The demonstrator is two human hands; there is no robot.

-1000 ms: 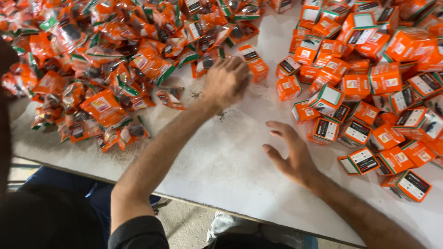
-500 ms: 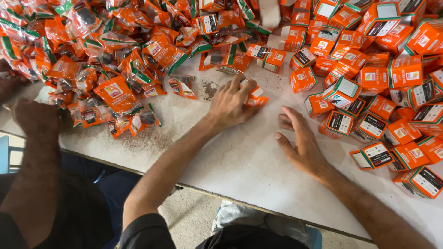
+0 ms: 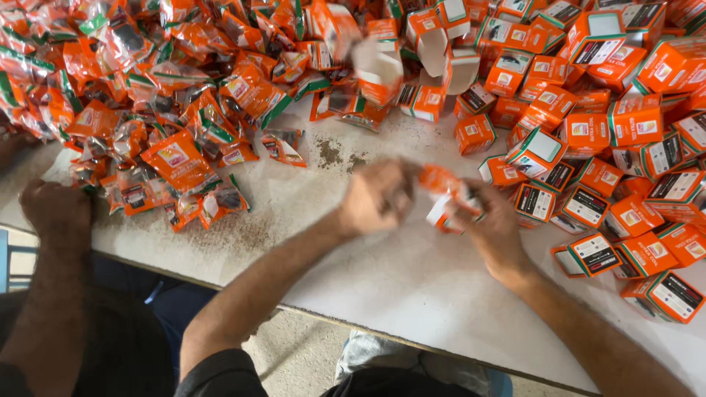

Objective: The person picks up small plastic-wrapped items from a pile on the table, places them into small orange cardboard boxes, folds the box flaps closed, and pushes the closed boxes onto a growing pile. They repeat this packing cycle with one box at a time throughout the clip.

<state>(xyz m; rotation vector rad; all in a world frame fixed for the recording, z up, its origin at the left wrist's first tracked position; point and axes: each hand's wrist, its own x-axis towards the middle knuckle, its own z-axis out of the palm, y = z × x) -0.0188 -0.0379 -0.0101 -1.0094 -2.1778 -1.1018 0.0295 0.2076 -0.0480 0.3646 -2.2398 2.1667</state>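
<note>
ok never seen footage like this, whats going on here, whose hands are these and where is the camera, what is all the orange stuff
There is no machine here. The single picture comes from a camera worn on a person's head, looking down at that person's own two bare hands over a white table.

The left hand and the right hand meet in the middle around one small orange and white box. The picture is blurred by motion there, so I cannot tell exactly how the fingers grip it.

On the left of the table lies a heap of orange plastic pouches. On the right lies a pile of small orange cardboard boxes, some with open flaps. Between them is a patch of dark crumbs.

The fist at the far left belongs to another person.
</note>
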